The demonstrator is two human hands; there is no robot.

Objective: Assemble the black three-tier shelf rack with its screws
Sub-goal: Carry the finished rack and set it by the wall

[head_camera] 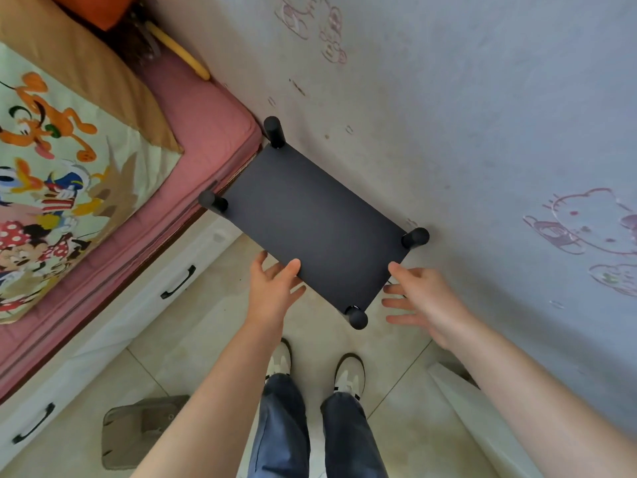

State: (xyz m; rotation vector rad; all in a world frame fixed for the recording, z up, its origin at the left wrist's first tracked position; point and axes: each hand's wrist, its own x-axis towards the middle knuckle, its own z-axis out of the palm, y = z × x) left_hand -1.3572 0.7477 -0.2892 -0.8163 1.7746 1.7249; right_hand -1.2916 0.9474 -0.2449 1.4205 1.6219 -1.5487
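Both hands open: left hand (275,288) seemingly touching rack (317,225), right hand (420,298) beside.

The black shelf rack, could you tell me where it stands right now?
In the head view, the black shelf rack stands centrally on the floor, between the bed and wall.

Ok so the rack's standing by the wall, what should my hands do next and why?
Probably close both hands on the shelf's near edge to steady it. The left hand only touches the top shelf with its thumb, the right hand hovers open beside the near post, so nothing is gripped yet.
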